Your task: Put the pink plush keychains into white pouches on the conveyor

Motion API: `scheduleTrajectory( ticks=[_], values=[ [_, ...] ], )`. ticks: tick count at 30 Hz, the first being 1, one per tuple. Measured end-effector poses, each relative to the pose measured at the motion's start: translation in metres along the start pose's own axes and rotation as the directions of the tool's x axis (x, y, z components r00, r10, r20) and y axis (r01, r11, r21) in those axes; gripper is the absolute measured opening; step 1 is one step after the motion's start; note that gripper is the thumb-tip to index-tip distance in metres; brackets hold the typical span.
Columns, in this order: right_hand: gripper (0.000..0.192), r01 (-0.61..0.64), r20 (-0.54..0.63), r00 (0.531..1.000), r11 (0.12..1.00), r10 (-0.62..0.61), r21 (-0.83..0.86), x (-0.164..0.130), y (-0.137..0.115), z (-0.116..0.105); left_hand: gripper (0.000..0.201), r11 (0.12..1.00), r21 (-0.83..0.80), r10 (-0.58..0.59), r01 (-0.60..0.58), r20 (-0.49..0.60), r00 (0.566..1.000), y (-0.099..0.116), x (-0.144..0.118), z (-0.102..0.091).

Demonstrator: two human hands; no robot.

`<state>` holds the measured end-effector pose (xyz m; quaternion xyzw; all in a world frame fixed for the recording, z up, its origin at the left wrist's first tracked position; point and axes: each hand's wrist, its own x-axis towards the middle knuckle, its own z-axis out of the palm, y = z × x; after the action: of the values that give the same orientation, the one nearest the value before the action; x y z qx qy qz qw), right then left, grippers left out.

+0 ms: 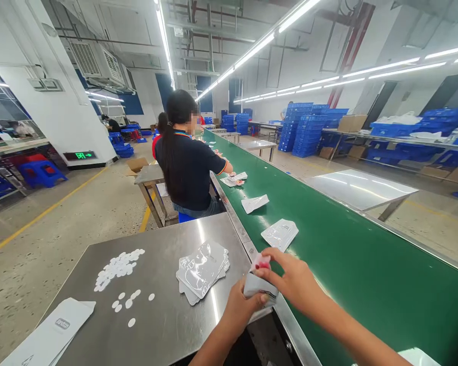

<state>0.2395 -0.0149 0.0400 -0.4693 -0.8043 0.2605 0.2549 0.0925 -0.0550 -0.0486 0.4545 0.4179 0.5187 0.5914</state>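
My left hand (241,307) is closed around the lower part of a small white pouch (257,287), over the edge where the metal table meets the belt. At the pouch's upper end, my right hand (295,278) pinches a small pinkish packet with red contents (262,263). Whether the packet is partly inside the pouch is hard to make out. On the table to the left lies a stack of shiny white pouches (203,268). Another white pouch (280,234) rests on the belt just beyond my hands.
The green conveyor belt (339,254) runs away ahead, carrying several pouches. On the metal table (168,325) are loose white discs (119,269) and flat white printed packages (57,328). A co-worker (187,162) sits ahead at the belt's left side. Blue crates (305,129) stand at the right.
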Motion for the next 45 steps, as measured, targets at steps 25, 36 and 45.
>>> scheduleTrajectory(
  ticks=[25, 36, 45],
  values=[
    [0.041, -0.586, 0.103, 0.767, 0.756, 0.634, -0.290, -0.015, 0.162, -0.084, 0.053, 0.418, 0.892, 0.217, 0.171, -0.281, 0.935, 0.034, 0.012, -0.102],
    [0.038, 0.013, 0.014, 1.000, 0.951, -0.009, -0.310, 0.047, 0.080, 0.011, 0.015, 0.366, 0.871, 0.289, 0.327, -0.440, 0.850, 0.018, 0.046, -0.162],
    [0.029, 0.303, 0.141, 0.941, 0.952, -0.307, 0.050, 0.122, 0.002, 0.099, 0.017, 0.532, 0.837, 0.329, 0.125, -0.341, 0.881, 0.051, 0.027, -0.142]
  ],
)
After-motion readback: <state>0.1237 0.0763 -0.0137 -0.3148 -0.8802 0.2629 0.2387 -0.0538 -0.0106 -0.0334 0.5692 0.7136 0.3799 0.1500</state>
